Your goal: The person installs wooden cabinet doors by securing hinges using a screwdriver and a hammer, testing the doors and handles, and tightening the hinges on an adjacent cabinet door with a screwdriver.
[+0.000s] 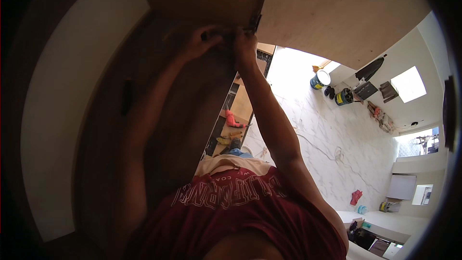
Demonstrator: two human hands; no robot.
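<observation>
My left hand [200, 43] is raised inside a dark wooden cabinet [168, 96], its fingers curled near a small dark item I cannot make out. Just right of it my right hand [244, 45] is closed at the edge of a pale wooden panel [337, 9], beside a dark metal fitting [255, 24] that looks like a hinge. What its fingertips hold is hidden in shadow.
Below, a red power drill [233, 120] lies on wooden boards [243, 101]. The marble-patterned floor [327, 144] to the right holds cables, buckets [343, 97], dark footwear [329, 91] and a red cloth [356, 197]. A white wall [57, 115] curves at left.
</observation>
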